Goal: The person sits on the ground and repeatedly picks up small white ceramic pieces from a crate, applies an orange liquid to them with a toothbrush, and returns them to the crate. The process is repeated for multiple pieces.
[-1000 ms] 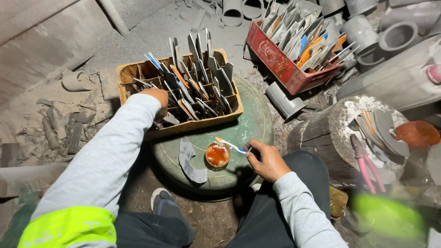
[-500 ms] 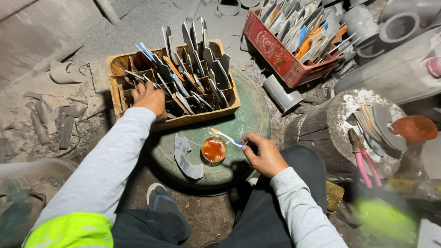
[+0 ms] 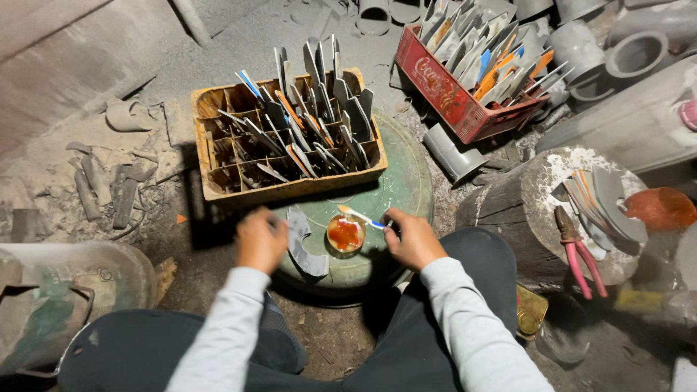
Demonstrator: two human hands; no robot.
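Observation:
My right hand (image 3: 414, 238) holds a small brush (image 3: 361, 216) with a white and blue handle, its tip over a small cup of orange-red liquid (image 3: 345, 234). The cup stands on a round green metal disc (image 3: 396, 190). My left hand (image 3: 259, 241) is blurred by motion, with its fingers curled, at the disc's left edge. It is right beside a grey curved metal blade (image 3: 303, 250) that lies on the disc, and whether it grips anything is unclear. Just beyond, a yellow wooden crate (image 3: 290, 190) holds several upright metal blades.
A red crate (image 3: 454, 94) of more blades sits at the back right. On a wooden stump (image 3: 534, 199) to the right lie stacked blades and pink-handled pliers (image 3: 579, 254). Grey pipe sections (image 3: 639, 51) lie behind it. Dusty scrap pieces (image 3: 109, 185) litter the left floor, near a metal container (image 3: 51, 305).
My left hand has pulled back from the yellow crate to the near left edge of the green disc. The right hand stays at the cup with the brush.

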